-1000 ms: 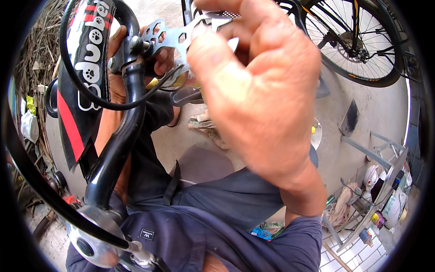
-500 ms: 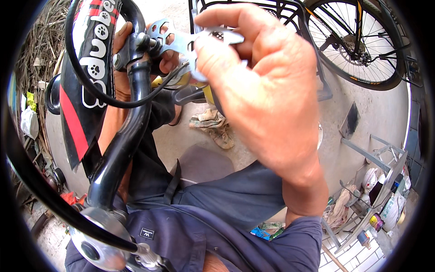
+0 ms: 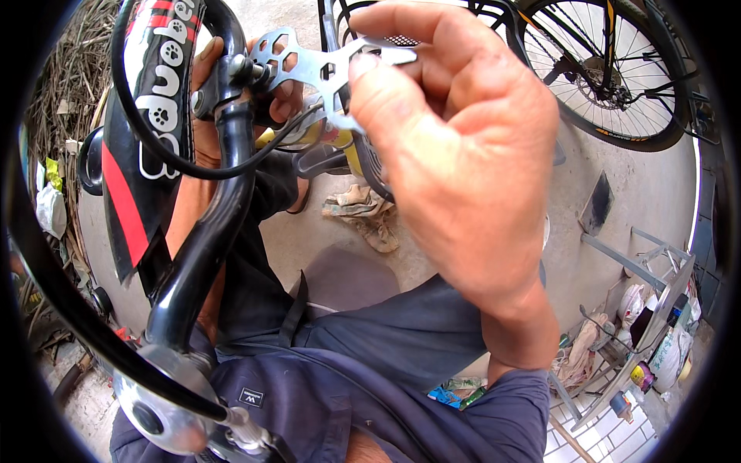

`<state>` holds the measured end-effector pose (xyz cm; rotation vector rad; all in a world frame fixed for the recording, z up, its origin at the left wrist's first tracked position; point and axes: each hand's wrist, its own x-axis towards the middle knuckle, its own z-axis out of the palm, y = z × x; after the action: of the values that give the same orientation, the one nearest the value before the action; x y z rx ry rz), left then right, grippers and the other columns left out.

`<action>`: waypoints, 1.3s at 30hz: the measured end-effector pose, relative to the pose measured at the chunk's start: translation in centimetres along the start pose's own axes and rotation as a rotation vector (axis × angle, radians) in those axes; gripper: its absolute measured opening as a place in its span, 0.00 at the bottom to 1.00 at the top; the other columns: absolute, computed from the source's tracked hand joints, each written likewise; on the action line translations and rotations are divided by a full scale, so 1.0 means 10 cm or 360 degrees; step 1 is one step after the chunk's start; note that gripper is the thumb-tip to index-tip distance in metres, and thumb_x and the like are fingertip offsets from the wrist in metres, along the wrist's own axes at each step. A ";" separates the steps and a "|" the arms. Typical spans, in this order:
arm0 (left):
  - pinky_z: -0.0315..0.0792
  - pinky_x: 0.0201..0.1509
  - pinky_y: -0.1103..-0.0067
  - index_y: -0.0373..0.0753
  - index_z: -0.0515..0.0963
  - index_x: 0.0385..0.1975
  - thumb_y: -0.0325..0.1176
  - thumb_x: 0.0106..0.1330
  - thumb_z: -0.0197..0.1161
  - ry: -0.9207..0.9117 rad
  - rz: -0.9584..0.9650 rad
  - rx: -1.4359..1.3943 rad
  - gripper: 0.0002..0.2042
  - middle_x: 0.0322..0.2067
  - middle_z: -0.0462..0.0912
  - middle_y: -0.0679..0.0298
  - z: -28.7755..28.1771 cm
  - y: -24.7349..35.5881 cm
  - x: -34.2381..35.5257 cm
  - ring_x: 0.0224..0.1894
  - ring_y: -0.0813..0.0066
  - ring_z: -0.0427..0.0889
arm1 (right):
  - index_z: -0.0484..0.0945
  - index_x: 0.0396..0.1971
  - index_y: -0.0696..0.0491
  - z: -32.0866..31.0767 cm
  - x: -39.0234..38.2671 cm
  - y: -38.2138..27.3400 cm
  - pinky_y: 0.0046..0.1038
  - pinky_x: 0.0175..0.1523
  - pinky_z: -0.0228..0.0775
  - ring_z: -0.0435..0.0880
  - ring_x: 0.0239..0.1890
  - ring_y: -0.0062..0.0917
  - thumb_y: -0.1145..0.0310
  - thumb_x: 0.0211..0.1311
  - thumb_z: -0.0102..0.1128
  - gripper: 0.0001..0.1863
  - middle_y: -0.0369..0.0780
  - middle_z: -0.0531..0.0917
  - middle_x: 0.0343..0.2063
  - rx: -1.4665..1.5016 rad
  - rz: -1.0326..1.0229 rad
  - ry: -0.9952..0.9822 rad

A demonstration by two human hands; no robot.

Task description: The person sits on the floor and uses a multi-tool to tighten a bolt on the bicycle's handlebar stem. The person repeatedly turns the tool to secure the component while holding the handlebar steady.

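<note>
My right hand (image 3: 471, 170) pinches a flat silver multi-hole wrench (image 3: 333, 77) between thumb and fingers. The wrench's left end is at a bolt (image 3: 257, 71) on a black clamp (image 3: 230, 86) around a curved black metal tube (image 3: 201, 255). My left hand (image 3: 207, 135) grips around the clamp from behind, its thumb and fingertips showing on either side and the rest hidden. A black padded piece (image 3: 120, 208) with a red stripe and pale lettering lies along the tube's left. Black cables cross the tube, and a silver rounded fitting (image 3: 154, 401) is below it.
A bicycle wheel (image 3: 602, 92) stands at upper right beside a black rack. A crumpled rag (image 3: 359, 216) and a dark plate (image 3: 598, 201) lie on the concrete floor. A metal stand (image 3: 641, 270) and clutter are at right; dry fronds (image 3: 65, 92) at left.
My right hand has shifted a little to the right with the wrench, whose holes now show more plainly. My left hand stays at the clamp.
</note>
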<state>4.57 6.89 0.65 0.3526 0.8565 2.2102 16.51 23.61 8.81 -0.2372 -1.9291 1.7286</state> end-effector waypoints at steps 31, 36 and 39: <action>0.74 0.36 0.76 0.35 0.78 0.40 0.61 0.67 0.52 0.0108 0.0031 -0.0015 0.28 0.32 0.81 0.54 -0.08 0.03 -0.05 0.29 0.68 0.78 | 0.74 0.38 0.61 0.08 -0.18 0.09 0.41 0.34 0.75 0.83 0.28 0.48 0.81 0.55 0.57 0.10 0.52 0.80 0.24 -0.0063 -0.0073 -0.0334; 0.71 0.34 0.76 0.35 0.77 0.39 0.62 0.67 0.50 -0.0013 0.0029 0.0041 0.30 0.30 0.80 0.56 -0.13 0.00 0.00 0.27 0.69 0.76 | 0.76 0.34 0.63 0.11 0.02 0.26 0.40 0.33 0.76 0.84 0.27 0.47 0.81 0.55 0.57 0.06 0.53 0.80 0.20 0.0117 -0.0169 -0.0031; 0.69 0.32 0.77 0.35 0.77 0.39 0.63 0.67 0.50 -0.0107 0.0025 0.0077 0.31 0.29 0.79 0.56 -0.19 -0.03 0.05 0.26 0.69 0.74 | 0.76 0.33 0.63 0.08 0.10 0.28 0.40 0.34 0.76 0.84 0.27 0.47 0.80 0.55 0.57 0.05 0.53 0.80 0.21 0.0107 -0.0129 0.0004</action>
<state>3.48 6.47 -0.92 0.4558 0.8747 2.1818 14.69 23.82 6.30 -0.1347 -1.8491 1.7354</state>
